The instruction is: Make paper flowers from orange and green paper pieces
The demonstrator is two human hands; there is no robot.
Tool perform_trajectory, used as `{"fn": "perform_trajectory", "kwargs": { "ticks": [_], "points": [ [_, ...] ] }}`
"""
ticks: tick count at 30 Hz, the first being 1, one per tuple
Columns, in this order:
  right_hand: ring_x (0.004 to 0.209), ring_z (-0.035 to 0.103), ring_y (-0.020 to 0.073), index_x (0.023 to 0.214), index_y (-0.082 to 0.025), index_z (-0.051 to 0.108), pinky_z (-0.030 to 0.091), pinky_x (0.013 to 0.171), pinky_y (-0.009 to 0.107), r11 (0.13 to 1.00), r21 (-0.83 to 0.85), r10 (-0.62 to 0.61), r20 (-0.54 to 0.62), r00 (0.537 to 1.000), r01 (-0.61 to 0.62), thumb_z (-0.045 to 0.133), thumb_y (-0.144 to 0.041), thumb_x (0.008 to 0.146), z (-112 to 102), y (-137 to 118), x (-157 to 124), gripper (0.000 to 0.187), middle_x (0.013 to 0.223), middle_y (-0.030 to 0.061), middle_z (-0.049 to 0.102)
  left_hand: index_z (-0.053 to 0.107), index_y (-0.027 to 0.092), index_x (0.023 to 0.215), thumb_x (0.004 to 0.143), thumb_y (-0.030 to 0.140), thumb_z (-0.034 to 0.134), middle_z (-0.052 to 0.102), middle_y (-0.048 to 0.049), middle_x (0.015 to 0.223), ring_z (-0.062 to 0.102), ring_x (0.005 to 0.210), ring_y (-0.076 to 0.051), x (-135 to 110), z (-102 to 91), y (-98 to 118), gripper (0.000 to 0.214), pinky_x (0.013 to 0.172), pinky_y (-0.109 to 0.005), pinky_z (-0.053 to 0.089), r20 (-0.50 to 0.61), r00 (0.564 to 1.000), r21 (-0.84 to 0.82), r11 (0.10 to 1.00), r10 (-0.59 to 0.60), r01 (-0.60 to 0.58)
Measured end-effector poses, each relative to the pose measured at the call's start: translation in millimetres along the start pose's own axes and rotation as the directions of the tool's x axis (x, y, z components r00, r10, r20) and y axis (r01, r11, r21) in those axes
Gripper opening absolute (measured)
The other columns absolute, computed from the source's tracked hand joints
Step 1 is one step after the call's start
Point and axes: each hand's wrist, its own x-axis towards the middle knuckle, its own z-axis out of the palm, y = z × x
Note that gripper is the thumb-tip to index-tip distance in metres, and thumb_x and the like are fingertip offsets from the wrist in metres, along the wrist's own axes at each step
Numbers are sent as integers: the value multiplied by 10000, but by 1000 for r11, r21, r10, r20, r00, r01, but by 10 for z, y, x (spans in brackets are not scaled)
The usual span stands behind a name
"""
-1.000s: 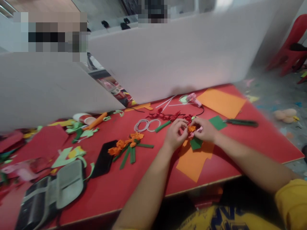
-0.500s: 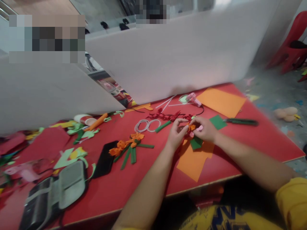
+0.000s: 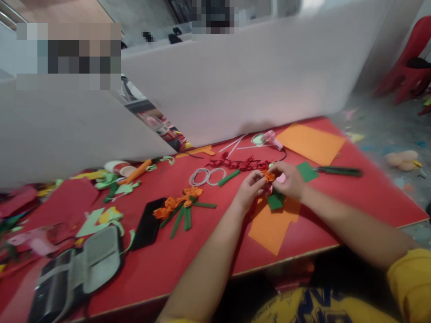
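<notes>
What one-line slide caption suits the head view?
Left hand and right hand hold a small orange flower above a red table, more orange flowers lying to their left.

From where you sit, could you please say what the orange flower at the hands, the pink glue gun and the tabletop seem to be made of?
Orange flower: matte, perhaps paper or felt, judging by its crumpled petals. Pink glue gun: likely smooth plastic, given its evenly coloured, moulded body. Red tabletop: possibly laminate, smooth with a soft sheen.
</notes>
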Motion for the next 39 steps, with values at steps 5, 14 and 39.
{"fn": "perform_trajectory", "kwargs": {
  "ticks": [5,14,39],
  "points": [
    [854,679,217,1001,-234,702,561,803,337,984,-125,-125,51,991,130,670,-37,795,-12,-25,-5,287,932,33,715,639,186,1007,642,561,1023,696,9,776,688,650,-122,-1,-16,24,648,559,-194,527,36,993,-68,992,-108,111],
    [896,701,232,1069,-231,708,576,851,366,967,-120,-220,61,974,226,687,-88,861,-29,-54,4,253,969,48,739,659,193,1072,618,406,1060,643,49,779,595,612,-66,-7,-75,34,642,582,-172,501,85,979,-242,949,-186,202],
    [923,748,225,944,-261,707,620,872,393,931,-45,-364,-40,930,363,678,-84,930,-51,-94,6,180,959,35,802,665,199,966,718,403,951,657,-14,925,591,672,-111,-59,-57,128,430,595,-220,490,181,980,-161,986,79,-50]
  ]
}}
